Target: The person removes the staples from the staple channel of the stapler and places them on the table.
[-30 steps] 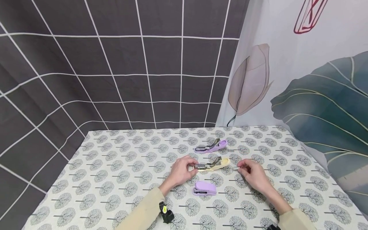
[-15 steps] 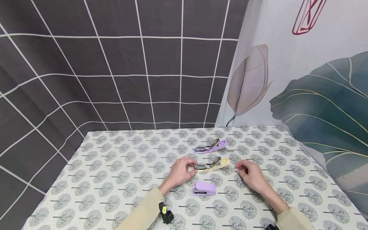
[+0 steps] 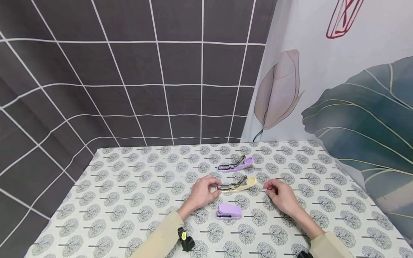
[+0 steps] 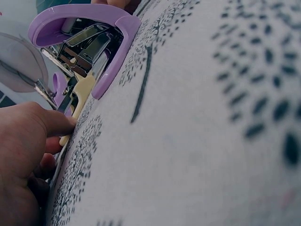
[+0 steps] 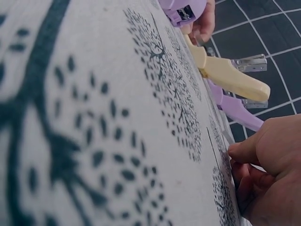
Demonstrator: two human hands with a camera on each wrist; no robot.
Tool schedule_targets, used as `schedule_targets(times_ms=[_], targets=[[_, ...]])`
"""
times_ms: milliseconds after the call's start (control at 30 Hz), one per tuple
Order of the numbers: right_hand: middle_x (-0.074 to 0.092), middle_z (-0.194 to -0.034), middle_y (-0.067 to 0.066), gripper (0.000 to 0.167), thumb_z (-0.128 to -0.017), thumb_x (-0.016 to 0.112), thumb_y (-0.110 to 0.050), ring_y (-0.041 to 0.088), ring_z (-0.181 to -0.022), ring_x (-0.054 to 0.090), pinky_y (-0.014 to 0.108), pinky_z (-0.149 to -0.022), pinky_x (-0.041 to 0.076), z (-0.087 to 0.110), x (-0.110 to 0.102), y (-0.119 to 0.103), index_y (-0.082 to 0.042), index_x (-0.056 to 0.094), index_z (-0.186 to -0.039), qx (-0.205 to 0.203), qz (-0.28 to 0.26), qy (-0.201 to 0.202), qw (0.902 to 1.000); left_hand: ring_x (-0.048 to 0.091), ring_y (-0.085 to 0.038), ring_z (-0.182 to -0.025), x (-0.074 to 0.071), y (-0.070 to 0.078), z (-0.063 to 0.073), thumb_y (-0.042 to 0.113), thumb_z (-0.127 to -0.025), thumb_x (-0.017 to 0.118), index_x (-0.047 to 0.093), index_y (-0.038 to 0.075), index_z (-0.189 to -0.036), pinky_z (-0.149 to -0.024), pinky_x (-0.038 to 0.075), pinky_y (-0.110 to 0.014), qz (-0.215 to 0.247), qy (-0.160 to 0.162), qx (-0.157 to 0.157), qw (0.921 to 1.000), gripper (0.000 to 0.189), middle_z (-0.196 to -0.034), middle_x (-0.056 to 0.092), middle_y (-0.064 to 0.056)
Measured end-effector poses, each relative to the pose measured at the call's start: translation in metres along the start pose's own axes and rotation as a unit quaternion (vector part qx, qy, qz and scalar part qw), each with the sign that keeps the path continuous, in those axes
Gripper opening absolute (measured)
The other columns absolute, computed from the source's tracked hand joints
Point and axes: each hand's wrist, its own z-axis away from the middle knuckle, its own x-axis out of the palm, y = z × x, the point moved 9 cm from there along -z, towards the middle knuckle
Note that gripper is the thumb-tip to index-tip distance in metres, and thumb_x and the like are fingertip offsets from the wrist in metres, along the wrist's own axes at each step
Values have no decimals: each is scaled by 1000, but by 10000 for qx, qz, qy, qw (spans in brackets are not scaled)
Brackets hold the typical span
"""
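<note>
My left hand [image 3: 202,192] pinches the left end of a cream-yellow stapler [image 3: 249,183], which lies opened out on the table with its metal parts exposed. In the left wrist view, thumb and fingers meet at that end of the yellow stapler [image 4: 83,94]. My right hand [image 3: 283,196] pinches a short silvery strip [image 3: 262,190], which looks like a row of staples, between thumb and fingertips, just right of the yellow stapler. In the right wrist view, the strip [image 5: 227,134] sticks out past the thumb, low over the cloth.
Behind the yellow stapler lies an opened purple stapler [image 3: 247,163], with a small grey strip [image 3: 258,168] at its right. A closed purple stapler [image 3: 229,210] sits in front. The tree-print cloth [image 3: 135,215] covers the table up to the dark gridded curtain [image 3: 180,100].
My right hand has shifted slightly left with the strip, bringing it nearer the yellow stapler. The left hand keeps its grip, and the staplers stay in place.
</note>
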Motion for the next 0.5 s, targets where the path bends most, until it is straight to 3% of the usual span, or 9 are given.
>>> schedule_targets(times_ms=[267,500], targets=[[61,-79,8,18,-79,70,13,15,-70,53,24,-63,49,-1,2,1,0,66,-92,2,-8,-52,10000,49,-4,-69,-1,1,0,17,-80,82,75,15,-105,-66,42,-26,-1,3,-10,10000,25,-90,63,10],[59,-78,2,18,-78,70,13,14,-69,53,23,-62,49,-2,3,1,1,66,-90,46,-32,-108,9999,48,-4,-68,-1,2,1,16,-80,82,75,15,-104,-64,42,-24,-53,39,109,9999,25,-89,63,10]])
